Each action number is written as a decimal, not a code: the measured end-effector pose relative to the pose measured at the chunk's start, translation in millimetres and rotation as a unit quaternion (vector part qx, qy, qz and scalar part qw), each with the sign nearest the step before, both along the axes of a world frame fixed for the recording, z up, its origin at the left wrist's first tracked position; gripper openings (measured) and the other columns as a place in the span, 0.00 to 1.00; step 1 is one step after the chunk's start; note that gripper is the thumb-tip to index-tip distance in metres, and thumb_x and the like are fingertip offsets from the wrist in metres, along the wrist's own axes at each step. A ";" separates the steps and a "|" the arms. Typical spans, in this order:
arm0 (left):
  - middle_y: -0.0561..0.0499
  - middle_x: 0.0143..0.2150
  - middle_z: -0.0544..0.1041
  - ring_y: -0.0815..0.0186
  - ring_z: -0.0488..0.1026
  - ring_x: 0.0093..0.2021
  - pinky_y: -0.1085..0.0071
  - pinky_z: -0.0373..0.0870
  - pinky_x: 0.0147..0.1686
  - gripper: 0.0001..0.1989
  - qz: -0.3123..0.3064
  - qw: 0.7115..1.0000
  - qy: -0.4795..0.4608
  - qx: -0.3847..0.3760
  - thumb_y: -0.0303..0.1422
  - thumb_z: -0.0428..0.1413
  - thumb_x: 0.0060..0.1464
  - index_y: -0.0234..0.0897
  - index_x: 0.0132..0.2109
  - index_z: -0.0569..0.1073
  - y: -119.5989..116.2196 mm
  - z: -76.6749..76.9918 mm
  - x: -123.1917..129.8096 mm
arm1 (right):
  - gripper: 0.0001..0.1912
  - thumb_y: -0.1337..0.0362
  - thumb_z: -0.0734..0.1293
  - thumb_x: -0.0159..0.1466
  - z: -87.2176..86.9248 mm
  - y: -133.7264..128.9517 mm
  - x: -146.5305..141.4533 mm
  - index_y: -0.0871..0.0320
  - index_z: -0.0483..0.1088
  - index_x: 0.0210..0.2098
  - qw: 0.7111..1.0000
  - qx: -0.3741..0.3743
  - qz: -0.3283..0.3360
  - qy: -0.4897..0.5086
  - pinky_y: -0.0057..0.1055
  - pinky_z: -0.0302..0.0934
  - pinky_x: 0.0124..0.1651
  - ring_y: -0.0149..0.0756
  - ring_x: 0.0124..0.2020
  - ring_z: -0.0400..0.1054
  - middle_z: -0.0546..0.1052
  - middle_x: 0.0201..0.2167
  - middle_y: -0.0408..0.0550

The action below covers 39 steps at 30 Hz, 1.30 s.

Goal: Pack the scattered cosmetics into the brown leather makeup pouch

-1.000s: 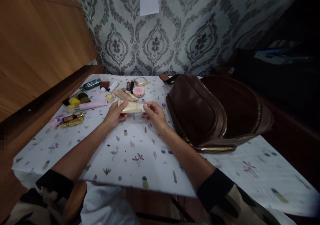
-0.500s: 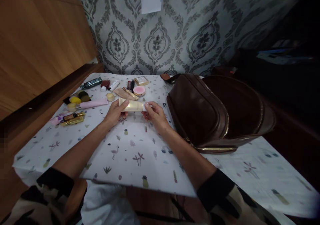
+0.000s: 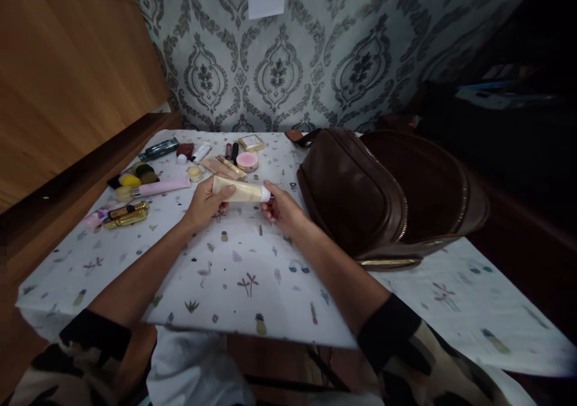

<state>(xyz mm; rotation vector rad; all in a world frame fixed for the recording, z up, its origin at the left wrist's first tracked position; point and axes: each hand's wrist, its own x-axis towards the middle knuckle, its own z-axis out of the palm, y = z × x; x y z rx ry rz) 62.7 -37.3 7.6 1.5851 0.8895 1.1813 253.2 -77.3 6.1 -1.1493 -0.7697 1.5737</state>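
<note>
A pale yellow squeeze tube (image 3: 241, 191) with a white cap (image 3: 265, 195) lies level above the table. My left hand (image 3: 207, 202) is closed around its flat end, thumb on top. At the cap end, my right hand (image 3: 282, 206) has its fingers curled around the tip; part of their contact is hidden. Just behind the tube are a pink round compact (image 3: 247, 161) and a beige flat pouch (image 3: 219, 167) with slim sticks on it. A small cream sponge (image 3: 195, 173) sits near my left hand.
A large brown leather bag (image 3: 356, 196) with open zips stands to the right. More cosmetics lie at the left: a pink tube (image 3: 164, 185), gold tubes (image 3: 127, 215), a dark green bottle (image 3: 160, 148), a yellow sponge (image 3: 130, 181). A wooden panel (image 3: 81, 51) borders the left.
My right thumb has slid off the top of the white cap, leaving more of the cap showing. My left hand keeps its hold. The whole view has shifted slightly.
</note>
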 end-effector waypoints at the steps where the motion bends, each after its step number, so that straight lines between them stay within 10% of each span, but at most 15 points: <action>1: 0.57 0.20 0.71 0.72 0.66 0.16 0.78 0.62 0.15 0.23 0.001 1.000 0.002 -0.001 0.51 0.66 0.49 0.37 0.39 0.73 0.1 -0.4 -0.2 | 0.22 0.43 0.65 0.65 0.6 -0.3 -0.8 0.56 0.63 0.29 1.000 0.002 0.001 0.003 0.23 0.46 0.15 0.25 0.13 0.55 0.66 0.15 0.39; 8: 0.57 0.15 0.67 0.74 0.60 0.12 0.79 0.52 0.11 0.27 0.014 0.999 0.017 -0.049 0.60 0.60 0.51 0.38 0.32 0.68 -1.5 -2.0 1.9 | 0.22 0.42 0.68 0.62 -8.9 -4.6 -8.1 0.53 0.60 0.29 0.978 0.150 -0.072 -0.123 0.22 0.47 0.20 0.26 0.18 0.54 0.62 0.19 0.37; 14: 0.57 0.16 0.66 0.75 0.61 0.13 0.79 0.54 0.13 0.26 0.021 1.000 0.020 -0.003 0.57 0.61 0.53 0.37 0.29 0.69 -1.2 1.5 -0.8 | 0.24 0.42 0.68 0.61 -0.5 -9.1 -7.7 0.52 0.54 0.30 0.997 0.072 0.006 -0.036 0.21 0.36 0.18 0.23 0.14 0.43 0.56 0.15 0.31; 21: 0.57 0.25 0.70 0.74 0.66 0.21 0.78 0.60 0.18 0.23 0.102 0.981 -0.141 -0.083 0.52 0.66 0.48 0.38 0.35 0.71 5.6 -0.1 8.0 | 0.24 0.42 0.69 0.57 -9.8 -16.2 -25.8 0.52 0.57 0.36 0.991 0.131 0.006 -0.020 0.23 0.51 0.22 0.28 0.20 0.63 0.71 0.22 0.37; 26: 0.52 0.35 0.76 0.68 0.75 0.35 0.74 0.73 0.35 0.25 0.059 0.953 -0.260 -0.142 0.52 0.67 0.46 0.38 0.39 0.71 -0.3 -2.2 20.4 | 0.20 0.49 0.69 0.59 -17.0 -25.2 -36.0 0.51 0.58 0.40 0.941 0.269 -0.038 -0.201 0.28 0.57 0.28 0.34 0.26 0.65 0.71 0.25 0.37; 33: 0.54 0.39 0.79 0.65 0.78 0.41 0.70 0.73 0.44 0.35 -0.035 0.964 -0.192 -0.182 0.37 0.73 0.37 0.39 0.51 0.67 -24.3 -12.3 42.7 | 0.17 0.60 0.68 0.59 -16.7 -32.1 -37.7 0.52 0.62 0.46 0.887 0.304 -0.086 -0.337 0.36 0.62 0.40 0.42 0.37 0.70 0.76 0.42 0.48; 39: 0.49 0.34 0.79 0.60 0.80 0.41 0.65 0.76 0.44 0.21 -0.019 0.943 -0.247 -0.224 0.46 0.66 0.50 0.35 0.41 0.71 -20.9 -0.2 37.2 | 0.13 0.57 0.67 0.60 -18.6 -30.3 -38.9 0.52 0.62 0.42 0.863 0.322 -0.069 -0.383 0.34 0.59 0.37 0.40 0.32 0.68 0.76 0.40 0.47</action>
